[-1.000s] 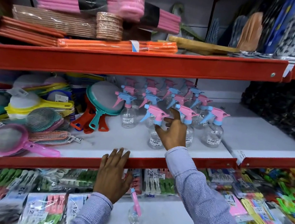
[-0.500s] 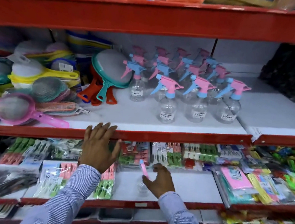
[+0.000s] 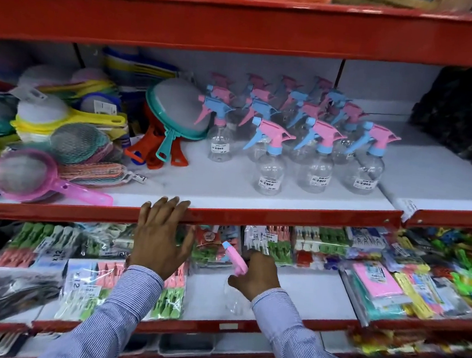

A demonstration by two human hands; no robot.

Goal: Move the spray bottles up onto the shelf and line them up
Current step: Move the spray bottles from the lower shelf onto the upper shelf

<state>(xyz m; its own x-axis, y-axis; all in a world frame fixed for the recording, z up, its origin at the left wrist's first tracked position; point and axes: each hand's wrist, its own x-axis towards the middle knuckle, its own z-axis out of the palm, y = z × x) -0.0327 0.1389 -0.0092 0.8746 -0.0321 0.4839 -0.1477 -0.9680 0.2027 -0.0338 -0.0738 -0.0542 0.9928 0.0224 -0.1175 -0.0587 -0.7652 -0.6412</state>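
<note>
Several clear spray bottles (image 3: 270, 164) with pink and blue trigger heads stand in rows on the middle shelf (image 3: 254, 213). One more clear spray bottle (image 3: 235, 260) with a pink head stands on the lower shelf (image 3: 304, 299). My right hand (image 3: 257, 275) is wrapped around its neck just below the pink head, hiding part of the bottle. My left hand (image 3: 161, 235) rests flat on the red front edge of the middle shelf, fingers spread over the lip.
Plastic strainers (image 3: 44, 170) and a teal sieve (image 3: 178, 111) crowd the middle shelf's left side. Packs of clothes pegs (image 3: 91, 286) fill the lower shelf on both sides of my hands. The red top shelf beam (image 3: 242, 22) overhangs the bottles.
My right hand left a bottle on the middle shelf, dropped to the lower shelf and closed around the lone bottle there. The camera tilted down. The left hand stayed on the shelf edge.
</note>
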